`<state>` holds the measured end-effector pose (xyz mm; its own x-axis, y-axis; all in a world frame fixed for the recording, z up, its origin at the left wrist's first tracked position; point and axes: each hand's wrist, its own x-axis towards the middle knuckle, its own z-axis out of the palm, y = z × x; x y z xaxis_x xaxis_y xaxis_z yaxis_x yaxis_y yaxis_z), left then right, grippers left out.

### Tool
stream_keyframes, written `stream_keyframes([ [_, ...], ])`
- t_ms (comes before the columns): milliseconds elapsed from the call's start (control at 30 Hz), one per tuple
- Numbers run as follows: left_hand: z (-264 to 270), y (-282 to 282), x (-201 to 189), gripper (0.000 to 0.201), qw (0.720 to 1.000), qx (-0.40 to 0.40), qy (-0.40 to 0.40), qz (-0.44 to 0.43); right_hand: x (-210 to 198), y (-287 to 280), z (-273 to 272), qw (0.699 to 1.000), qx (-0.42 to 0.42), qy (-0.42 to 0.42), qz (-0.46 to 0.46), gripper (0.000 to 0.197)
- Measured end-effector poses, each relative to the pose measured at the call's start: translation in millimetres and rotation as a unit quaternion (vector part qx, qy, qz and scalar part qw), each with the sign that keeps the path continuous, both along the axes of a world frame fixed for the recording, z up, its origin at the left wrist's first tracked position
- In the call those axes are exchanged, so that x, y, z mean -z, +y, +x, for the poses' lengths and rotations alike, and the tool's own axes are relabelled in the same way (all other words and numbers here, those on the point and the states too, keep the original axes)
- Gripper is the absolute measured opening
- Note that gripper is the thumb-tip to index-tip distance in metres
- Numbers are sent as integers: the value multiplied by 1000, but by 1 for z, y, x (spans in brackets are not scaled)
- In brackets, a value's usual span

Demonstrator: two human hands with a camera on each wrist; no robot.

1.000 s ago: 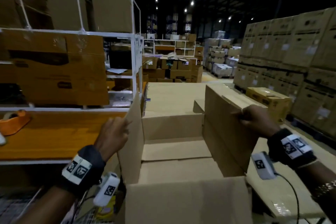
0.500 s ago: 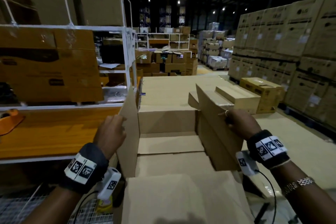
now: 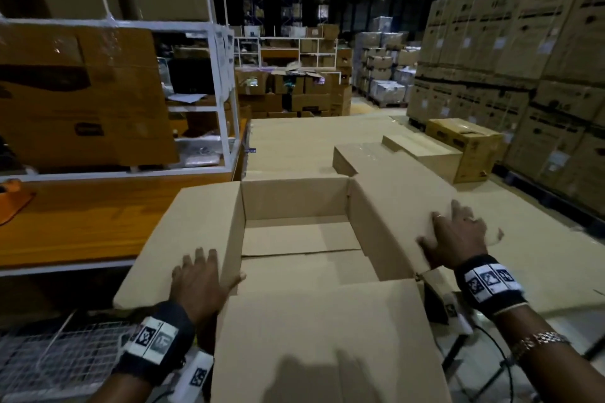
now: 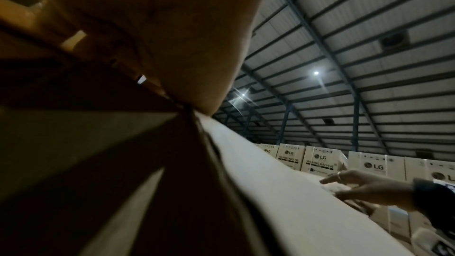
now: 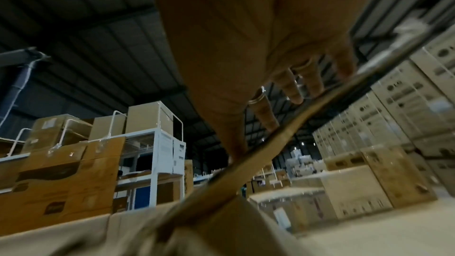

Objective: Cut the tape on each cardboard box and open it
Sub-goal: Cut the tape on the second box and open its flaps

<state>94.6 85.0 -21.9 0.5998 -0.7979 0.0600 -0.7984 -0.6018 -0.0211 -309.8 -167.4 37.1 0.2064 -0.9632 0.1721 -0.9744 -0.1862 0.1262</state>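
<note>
A large brown cardboard box (image 3: 301, 239) stands open in front of me, its inside bare. My left hand (image 3: 201, 275) lies flat with straight fingers on the left side flap (image 3: 183, 226), which is folded outward. My right hand (image 3: 456, 235) presses with spread fingers on the right side flap (image 3: 399, 206), also folded out. The near flap (image 3: 327, 343) points toward me. The left wrist view shows my palm (image 4: 172, 36) close up and the right hand (image 4: 364, 186) on the pale flap. In the right wrist view my ringed fingers (image 5: 293, 92) touch the flap's edge (image 5: 246, 164).
A white shelf rack (image 3: 226, 91) loaded with boxes stands at the left over an orange worktop (image 3: 82, 222) with a tape dispenser (image 3: 13, 203). A wire basket (image 3: 49, 360) sits low left. Closed boxes (image 3: 422, 154) lie behind; tall stacked cartons (image 3: 523, 59) line the right.
Both side flaps, held upright a second ago, are now pushed outward and down. My hands went from gripping the flap edges to lying flat on them.
</note>
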Motion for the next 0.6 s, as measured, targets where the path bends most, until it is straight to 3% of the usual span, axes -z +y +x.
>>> stream_keyframes([
  [133,-15,5,7,92,997,15,44,-62,35,33,12,977,-94,-160,109,70],
  [233,-43,9,7,97,985,104,94,-105,59,70,36,951,-158,-247,98,102],
  [333,-65,14,18,90,969,194,103,-110,76,99,50,960,-203,-187,51,75],
  [400,-68,14,25,83,969,199,73,-130,84,107,51,954,-224,-199,12,64],
  [600,-63,5,33,74,974,169,33,-147,97,95,51,932,-238,-269,-55,60],
])
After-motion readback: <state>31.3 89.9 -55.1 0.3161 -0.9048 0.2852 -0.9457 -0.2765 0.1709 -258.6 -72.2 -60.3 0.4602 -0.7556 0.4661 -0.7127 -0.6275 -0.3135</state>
